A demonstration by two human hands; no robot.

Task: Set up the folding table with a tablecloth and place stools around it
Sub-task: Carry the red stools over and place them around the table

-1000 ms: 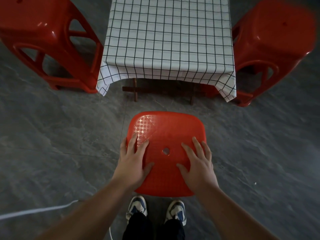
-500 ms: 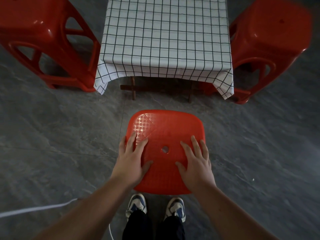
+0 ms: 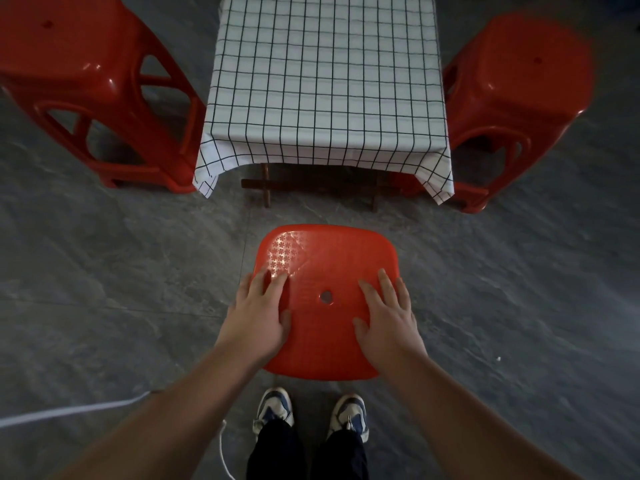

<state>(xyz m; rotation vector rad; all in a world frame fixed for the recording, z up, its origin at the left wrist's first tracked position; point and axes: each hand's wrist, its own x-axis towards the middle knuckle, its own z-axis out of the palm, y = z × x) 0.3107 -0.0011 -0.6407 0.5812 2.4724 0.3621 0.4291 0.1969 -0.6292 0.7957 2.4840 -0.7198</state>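
Observation:
A red plastic stool (image 3: pixel 325 258) with a small hole in its seat stands on the floor just in front of the table. My left hand (image 3: pixel 256 313) rests flat on the left half of its seat, and my right hand (image 3: pixel 388 320) lies flat on the right half, fingers straight. The low folding table is covered by a white tablecloth with a black grid (image 3: pixel 329 81); its dark wooden legs (image 3: pixel 266 185) show beneath the cloth's front hem. A second red stool (image 3: pixel 86 91) stands at the table's left side and a third red stool (image 3: pixel 512 84) at its right.
The floor (image 3: pixel 104 271) is dark grey stone tile. A white cord (image 3: pixel 69 412) runs across it at the lower left and curls near my feet. My shoes (image 3: pixel 273 408) stand right behind the near stool.
The view has tilted up a little, so the table and side stools sit lower in the frame. My hands stay flat on the near stool's seat.

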